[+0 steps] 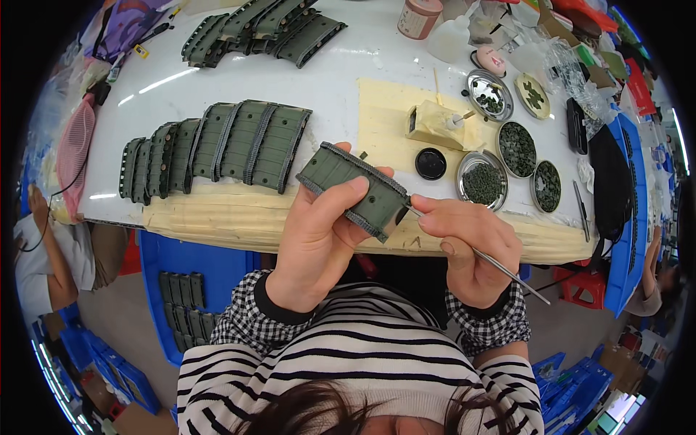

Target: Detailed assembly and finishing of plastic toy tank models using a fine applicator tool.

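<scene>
Gripping a dark green plastic panel between thumb and fingers, the left hand holds it up just above the near edge of the white table, tilted so its broad face turns toward the person's eyes. The thumb presses along the face while the fingers wrap behind, which seems meant to keep the piece steady and leave its right end free. The right hand is closed in a pen-like pinch on a thin metal tool, whose tip touches the panel's right end near a small hole; the shaft runs back down to the right, past the checked cuff.

The panel's long axis slants from far left to near right, its ribbed grey edges running the same way, and the end being worked points toward the right hand.

On the table to the left lies a fanned row of matching green panels, with another heap at the far side (both set within easy reach of the left arm). To the right stand round metal dishes of small dark parts, a black lid and a cream-coloured block on a pale mat. A blue bin below the table holds more panels.
</scene>
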`<state>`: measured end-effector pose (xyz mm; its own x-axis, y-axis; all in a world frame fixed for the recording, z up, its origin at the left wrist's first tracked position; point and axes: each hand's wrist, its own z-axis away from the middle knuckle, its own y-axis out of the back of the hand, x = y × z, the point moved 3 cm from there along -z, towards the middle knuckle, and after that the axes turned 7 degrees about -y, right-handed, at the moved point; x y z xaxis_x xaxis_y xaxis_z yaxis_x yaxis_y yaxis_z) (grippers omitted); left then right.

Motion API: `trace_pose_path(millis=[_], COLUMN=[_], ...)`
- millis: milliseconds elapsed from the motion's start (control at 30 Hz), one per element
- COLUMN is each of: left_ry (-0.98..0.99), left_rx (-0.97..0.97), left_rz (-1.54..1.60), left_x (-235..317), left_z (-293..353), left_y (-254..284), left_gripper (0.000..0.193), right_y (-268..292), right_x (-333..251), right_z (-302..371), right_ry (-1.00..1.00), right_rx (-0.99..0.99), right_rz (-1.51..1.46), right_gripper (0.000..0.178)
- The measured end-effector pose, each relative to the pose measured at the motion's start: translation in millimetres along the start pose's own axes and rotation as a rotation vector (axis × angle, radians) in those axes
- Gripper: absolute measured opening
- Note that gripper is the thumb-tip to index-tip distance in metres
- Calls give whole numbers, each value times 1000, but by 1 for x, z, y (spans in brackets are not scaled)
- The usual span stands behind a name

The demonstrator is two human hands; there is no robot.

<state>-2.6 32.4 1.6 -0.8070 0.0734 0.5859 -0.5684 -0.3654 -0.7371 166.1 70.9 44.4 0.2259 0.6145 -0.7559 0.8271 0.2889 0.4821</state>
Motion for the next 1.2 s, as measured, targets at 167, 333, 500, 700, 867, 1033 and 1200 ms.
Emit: trace_pose_path(millis=[167, 333, 500, 700, 867, 1033, 1200], left_ry=[24, 39, 48, 50, 49, 35, 14], left_rx=[-25, -57, -70, -72, -86, -67, -57], left_rz=[93, 126, 141, 145, 148, 139, 134], left_x=[-1, -1, -1, -1, -1, -1, -1], left_z=[-1, -2, -3, -4, -4, -3, -1], left_y=[4, 8, 9, 10, 10, 10, 9], left_gripper=[49, 47, 45, 45, 45, 46, 47], right_y=[-3, -2, -3, -4, -5, -10, -19], right_x=[-2, -4, -2, -2, -4, -3, -4], right_z=[4, 5, 6, 6, 5, 9, 12], right_ry=[43, 58, 86, 112, 126, 121, 154], right_rx=[-8, -38, -60, -77, -70, -2, 116], right_rz=[-22, -30, -71, -54, -32, 4, 68], right_gripper=[20, 27, 34, 37, 36, 31, 27])
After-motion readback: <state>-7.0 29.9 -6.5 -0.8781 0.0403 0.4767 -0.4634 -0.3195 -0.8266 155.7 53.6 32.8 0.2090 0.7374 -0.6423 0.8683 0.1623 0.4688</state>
